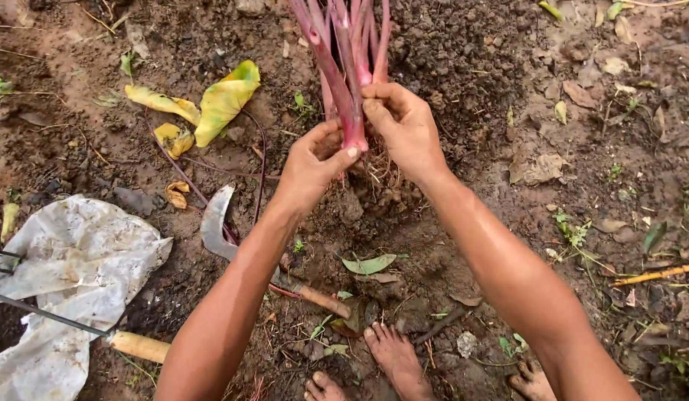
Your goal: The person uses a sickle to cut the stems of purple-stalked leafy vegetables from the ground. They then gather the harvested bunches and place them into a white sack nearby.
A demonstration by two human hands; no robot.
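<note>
- Two hands grip one bunch of red stalks point(350, 67), the landmark here; its long axis runs straight away from the person, roots toward them.
- Far left of the stalks, a crumpled plastic sheet point(70, 275) lies on the soil, a wooden-handled tool point(136, 345) across it.
- Left of the stalks, yellow leaves point(218, 104) lie flat; below-left, a sickle point(220, 226) rests blade-up on the ground.
- Left hand point(315, 160) is closed on the stalk base, thumb pressed at the root end.
- Right hand point(404, 126) is closed round the stalks just above, touching the left; both forearms reach forward, equally near.
- Below the stalks, bare toes point(393, 353) stand on soil.
</note>
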